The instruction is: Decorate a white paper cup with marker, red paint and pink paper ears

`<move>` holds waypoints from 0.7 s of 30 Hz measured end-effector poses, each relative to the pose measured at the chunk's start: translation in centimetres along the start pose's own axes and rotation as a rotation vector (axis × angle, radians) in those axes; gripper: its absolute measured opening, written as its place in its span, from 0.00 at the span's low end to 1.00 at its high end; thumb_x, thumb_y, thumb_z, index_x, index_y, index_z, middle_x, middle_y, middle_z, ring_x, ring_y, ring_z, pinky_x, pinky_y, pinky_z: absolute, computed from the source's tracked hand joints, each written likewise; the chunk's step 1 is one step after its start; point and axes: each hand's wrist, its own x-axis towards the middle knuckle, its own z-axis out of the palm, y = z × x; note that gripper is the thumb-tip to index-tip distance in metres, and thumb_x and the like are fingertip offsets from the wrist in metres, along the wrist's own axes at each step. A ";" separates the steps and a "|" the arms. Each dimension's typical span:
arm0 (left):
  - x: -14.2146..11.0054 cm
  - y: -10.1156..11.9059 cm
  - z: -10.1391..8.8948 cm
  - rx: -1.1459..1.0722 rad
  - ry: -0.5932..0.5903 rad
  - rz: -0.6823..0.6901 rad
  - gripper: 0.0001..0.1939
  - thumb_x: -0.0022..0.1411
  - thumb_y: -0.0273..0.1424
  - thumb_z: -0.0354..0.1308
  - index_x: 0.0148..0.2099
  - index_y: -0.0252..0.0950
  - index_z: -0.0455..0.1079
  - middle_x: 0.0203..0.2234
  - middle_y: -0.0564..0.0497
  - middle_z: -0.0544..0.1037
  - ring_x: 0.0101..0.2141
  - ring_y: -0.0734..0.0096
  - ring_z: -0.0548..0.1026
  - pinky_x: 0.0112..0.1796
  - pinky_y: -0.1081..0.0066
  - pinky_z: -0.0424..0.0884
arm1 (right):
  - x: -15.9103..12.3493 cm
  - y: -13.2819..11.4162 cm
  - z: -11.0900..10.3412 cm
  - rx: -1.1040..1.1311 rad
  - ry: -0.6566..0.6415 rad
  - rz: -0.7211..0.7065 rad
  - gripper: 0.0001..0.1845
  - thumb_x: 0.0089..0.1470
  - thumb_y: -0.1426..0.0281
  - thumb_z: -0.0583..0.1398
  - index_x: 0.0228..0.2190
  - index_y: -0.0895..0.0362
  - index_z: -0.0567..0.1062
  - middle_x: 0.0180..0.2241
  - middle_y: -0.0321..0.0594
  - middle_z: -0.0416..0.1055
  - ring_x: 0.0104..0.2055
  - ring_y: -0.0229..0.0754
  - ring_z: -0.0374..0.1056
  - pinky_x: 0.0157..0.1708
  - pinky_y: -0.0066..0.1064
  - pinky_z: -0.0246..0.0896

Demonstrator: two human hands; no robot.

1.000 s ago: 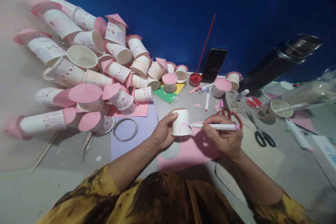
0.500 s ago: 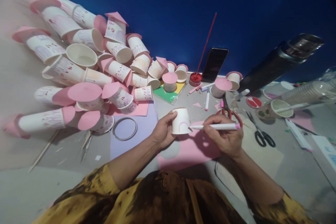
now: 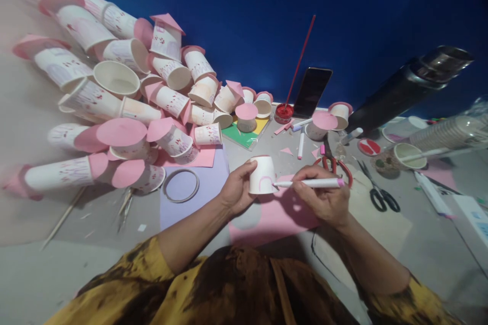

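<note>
Upside down in my left hand [image 3: 238,190] is a small white paper cup [image 3: 261,170], gripped from its left side. A thin pink arch is drawn low on its wall. My right hand [image 3: 324,200] is closed round a white felt-tip pen [image 3: 318,183] with a pink end. The pen points left, its tip at or very near the cup's lower right side. Below both hands lies a pink paper sheet [image 3: 282,223] with a round cutout, partly over a lilac sheet [image 3: 213,188].
Many decorated cups with pink paper tops, such as this cup [image 3: 168,40], pile up at left. A tape ring [image 3: 181,186] lies nearby. Scissors [image 3: 377,193], red-handled pliers [image 3: 333,162], a phone [image 3: 313,92], a red paint pot [image 3: 284,111] and a black flask [image 3: 404,86] stand or lie rightward.
The pen tip has shifted slightly left and up against the cup, and the pink arch's right side looks longer. My left hand keeps the cup almost still.
</note>
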 end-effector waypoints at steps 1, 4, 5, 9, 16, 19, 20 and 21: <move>0.0 0.0 0.0 -0.003 0.000 -0.003 0.20 0.59 0.32 0.66 0.53 0.29 0.75 0.33 0.44 0.83 0.33 0.59 0.83 0.38 0.64 0.80 | 0.0 -0.1 0.0 0.008 -0.021 0.012 0.04 0.57 0.74 0.63 0.30 0.55 0.77 0.20 0.34 0.74 0.18 0.36 0.67 0.17 0.26 0.59; 0.0 0.1 0.0 -0.016 0.000 -0.013 0.20 0.59 0.32 0.66 0.52 0.29 0.75 0.32 0.44 0.83 0.32 0.59 0.83 0.37 0.64 0.80 | 0.0 -0.2 -0.1 0.029 -0.048 0.048 0.04 0.57 0.73 0.63 0.29 0.55 0.77 0.19 0.34 0.73 0.18 0.37 0.67 0.17 0.26 0.59; -0.1 0.2 0.0 -0.020 -0.004 -0.014 0.20 0.59 0.32 0.65 0.52 0.29 0.74 0.33 0.43 0.83 0.33 0.59 0.83 0.37 0.63 0.80 | 0.1 -0.3 -0.1 0.028 -0.038 0.053 0.04 0.57 0.72 0.63 0.29 0.55 0.77 0.19 0.35 0.73 0.18 0.37 0.67 0.17 0.26 0.59; -0.2 0.2 0.0 -0.016 -0.028 -0.012 0.21 0.60 0.33 0.65 0.54 0.29 0.74 0.34 0.42 0.84 0.35 0.57 0.84 0.38 0.62 0.80 | 0.3 -0.4 0.0 0.014 0.014 0.042 0.03 0.56 0.72 0.64 0.29 0.54 0.77 0.19 0.34 0.73 0.17 0.37 0.65 0.16 0.26 0.58; 0.0 0.2 -0.2 -0.019 -0.031 -0.015 0.21 0.60 0.33 0.66 0.53 0.30 0.75 0.34 0.43 0.84 0.33 0.57 0.83 0.38 0.62 0.80 | 0.1 -0.4 0.0 0.075 -0.017 0.072 0.05 0.56 0.72 0.64 0.28 0.55 0.77 0.20 0.36 0.73 0.19 0.38 0.67 0.17 0.26 0.58; -0.1 0.2 -0.1 -0.015 -0.027 -0.003 0.20 0.59 0.32 0.66 0.52 0.30 0.75 0.34 0.43 0.83 0.35 0.58 0.83 0.38 0.63 0.80 | -0.1 -0.2 0.1 0.070 0.052 0.077 0.03 0.56 0.72 0.65 0.29 0.55 0.78 0.20 0.35 0.73 0.18 0.37 0.66 0.16 0.26 0.58; -0.2 0.1 0.0 -0.004 -0.027 0.005 0.19 0.59 0.32 0.66 0.52 0.31 0.75 0.34 0.44 0.83 0.35 0.58 0.83 0.38 0.63 0.80 | -0.1 -0.2 0.2 0.065 0.071 0.077 0.03 0.56 0.72 0.66 0.30 0.55 0.79 0.20 0.35 0.73 0.18 0.37 0.66 0.16 0.26 0.58; -0.2 0.1 0.0 0.009 -0.026 0.014 0.19 0.59 0.32 0.67 0.52 0.31 0.75 0.33 0.44 0.82 0.34 0.59 0.82 0.37 0.64 0.80 | -0.1 -0.2 0.2 0.059 0.082 0.074 0.02 0.56 0.72 0.66 0.30 0.55 0.79 0.20 0.35 0.74 0.18 0.37 0.66 0.16 0.26 0.58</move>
